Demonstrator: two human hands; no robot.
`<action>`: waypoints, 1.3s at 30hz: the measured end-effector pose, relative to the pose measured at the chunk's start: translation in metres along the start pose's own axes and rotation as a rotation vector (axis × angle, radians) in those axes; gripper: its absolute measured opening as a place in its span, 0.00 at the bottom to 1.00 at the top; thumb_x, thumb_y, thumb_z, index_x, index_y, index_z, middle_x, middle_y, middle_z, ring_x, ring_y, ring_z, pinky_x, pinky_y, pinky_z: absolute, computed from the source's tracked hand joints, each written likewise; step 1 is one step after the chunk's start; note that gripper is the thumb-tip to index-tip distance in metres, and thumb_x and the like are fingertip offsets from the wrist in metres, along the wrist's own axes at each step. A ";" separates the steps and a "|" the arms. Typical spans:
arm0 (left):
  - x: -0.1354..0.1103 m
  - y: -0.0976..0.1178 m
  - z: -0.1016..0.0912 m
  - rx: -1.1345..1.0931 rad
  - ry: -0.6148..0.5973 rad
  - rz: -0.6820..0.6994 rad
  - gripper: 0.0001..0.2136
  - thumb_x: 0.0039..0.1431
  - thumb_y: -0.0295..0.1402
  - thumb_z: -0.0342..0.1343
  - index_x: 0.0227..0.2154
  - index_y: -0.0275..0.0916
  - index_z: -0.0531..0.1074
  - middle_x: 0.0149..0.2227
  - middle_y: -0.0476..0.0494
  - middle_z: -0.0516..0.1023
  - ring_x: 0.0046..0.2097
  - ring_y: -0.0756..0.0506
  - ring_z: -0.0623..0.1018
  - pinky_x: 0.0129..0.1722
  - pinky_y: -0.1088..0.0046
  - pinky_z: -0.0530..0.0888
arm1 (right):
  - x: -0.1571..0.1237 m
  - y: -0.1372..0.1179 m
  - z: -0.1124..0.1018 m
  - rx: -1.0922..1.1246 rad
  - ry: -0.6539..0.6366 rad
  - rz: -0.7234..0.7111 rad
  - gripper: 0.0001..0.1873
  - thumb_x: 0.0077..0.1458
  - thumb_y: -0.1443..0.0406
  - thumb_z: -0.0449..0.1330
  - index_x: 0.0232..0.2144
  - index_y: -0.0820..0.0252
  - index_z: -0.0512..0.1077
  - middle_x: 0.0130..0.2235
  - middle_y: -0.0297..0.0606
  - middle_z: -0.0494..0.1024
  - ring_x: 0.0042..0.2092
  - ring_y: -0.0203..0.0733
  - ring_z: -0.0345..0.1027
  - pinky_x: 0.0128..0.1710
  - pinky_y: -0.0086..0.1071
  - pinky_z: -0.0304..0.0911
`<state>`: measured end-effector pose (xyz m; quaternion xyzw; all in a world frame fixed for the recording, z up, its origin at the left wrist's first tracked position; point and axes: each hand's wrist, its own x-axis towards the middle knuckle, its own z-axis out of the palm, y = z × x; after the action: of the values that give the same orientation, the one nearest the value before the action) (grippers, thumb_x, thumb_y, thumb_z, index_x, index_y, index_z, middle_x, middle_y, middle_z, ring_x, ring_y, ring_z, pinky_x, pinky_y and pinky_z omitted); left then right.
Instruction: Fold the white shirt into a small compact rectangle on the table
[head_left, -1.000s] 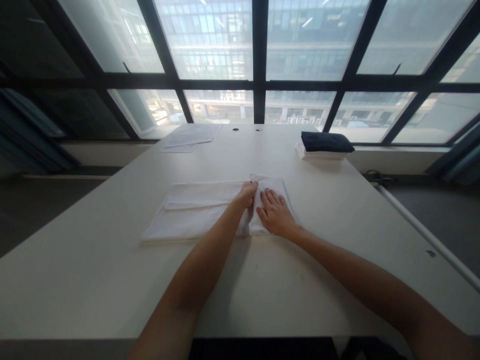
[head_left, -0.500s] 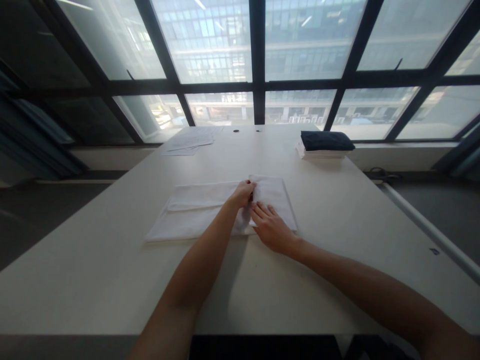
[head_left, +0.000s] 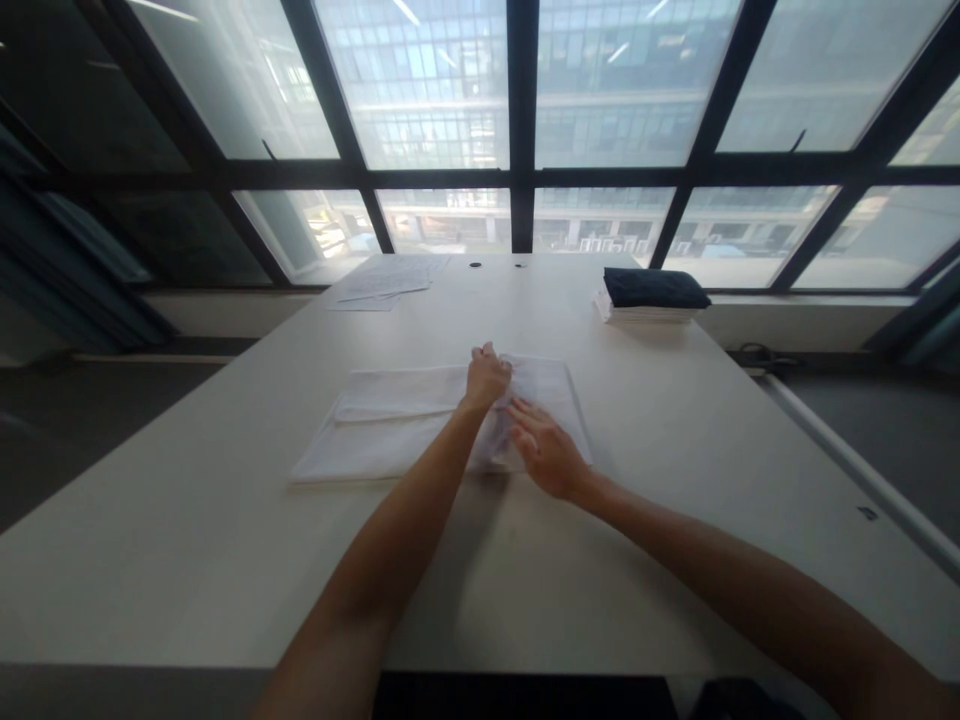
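Note:
A white folded cloth (head_left: 397, 437) lies flat on the table in front of me, longer from left to right than it is deep. A crease runs along its left part, and its right end is doubled over as a flap. My left hand (head_left: 487, 377) is closed at the flap's far inner corner, pinching white fabric. Beside it, my right hand (head_left: 549, 452) rests on the flap with its fingers stretched out. Between the hands the fabric is rumpled and partly hidden.
The white table (head_left: 187, 520) reaches towards the windows. Loose paper sheets (head_left: 386, 282) lie at its far left. A stack of folded white items with a dark blue folded cloth (head_left: 654, 287) on top stands at the far right. A white pipe (head_left: 862, 470) runs beyond the right edge.
My left hand has turned and moved slightly up and left, drawing the flap's inner edge into wrinkles. My right hand's fingers have shifted a little on the fabric.

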<state>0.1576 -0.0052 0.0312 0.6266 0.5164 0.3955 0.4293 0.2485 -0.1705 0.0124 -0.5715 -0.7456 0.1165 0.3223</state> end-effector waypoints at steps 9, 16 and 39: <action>-0.032 -0.018 0.021 0.599 -0.363 0.430 0.22 0.67 0.30 0.50 0.63 0.40 0.67 0.70 0.33 0.59 0.74 0.34 0.50 0.70 0.46 0.41 | 0.038 0.059 -0.006 -0.232 -0.026 0.229 0.31 0.69 0.64 0.41 0.70 0.71 0.55 0.72 0.52 0.53 0.73 0.51 0.42 0.70 0.52 0.43; -0.033 -0.022 0.024 0.695 -0.225 0.328 0.27 0.69 0.34 0.47 0.68 0.30 0.57 0.72 0.25 0.50 0.74 0.33 0.45 0.70 0.47 0.39 | 0.025 0.086 -0.008 -0.399 -0.068 0.379 0.32 0.71 0.57 0.42 0.69 0.70 0.55 0.71 0.57 0.54 0.72 0.57 0.45 0.69 0.61 0.40; -0.036 -0.032 0.028 1.036 -0.113 0.399 0.29 0.71 0.37 0.35 0.69 0.26 0.56 0.72 0.33 0.55 0.73 0.34 0.52 0.69 0.47 0.53 | 0.101 0.110 0.001 -0.511 -0.125 0.264 0.30 0.70 0.62 0.40 0.68 0.73 0.57 0.71 0.54 0.56 0.72 0.52 0.45 0.68 0.53 0.47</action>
<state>0.1681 -0.0415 -0.0098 0.8615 0.4909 0.1295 0.0092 0.3195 -0.0420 -0.0128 -0.7180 -0.6883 0.0011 0.1035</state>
